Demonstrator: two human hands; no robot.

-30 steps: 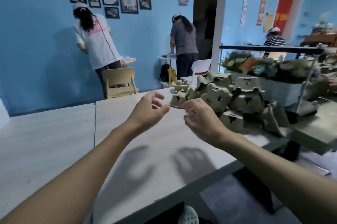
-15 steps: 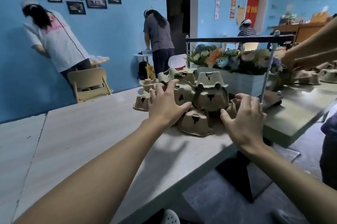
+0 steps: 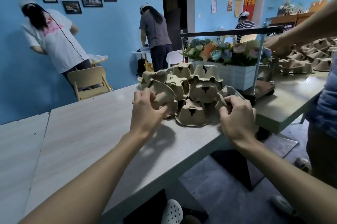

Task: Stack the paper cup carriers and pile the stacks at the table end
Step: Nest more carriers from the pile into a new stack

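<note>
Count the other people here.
4: a person in white at far left, a person in grey by the doorway, a person in stripes behind the flowers, a person in blue at the right edge. Others may be hidden.

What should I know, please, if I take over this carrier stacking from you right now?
Hands: the left hand grips the left carrier at the heap's left side. The right hand pinches the right carrier at its right side.
Things: the heap lies jumbled near the end of the table, in front of the flower box.
Done: no tidy stack shows yet.
Left: nest the carriers into stacks, then pile those at the table end.
</note>
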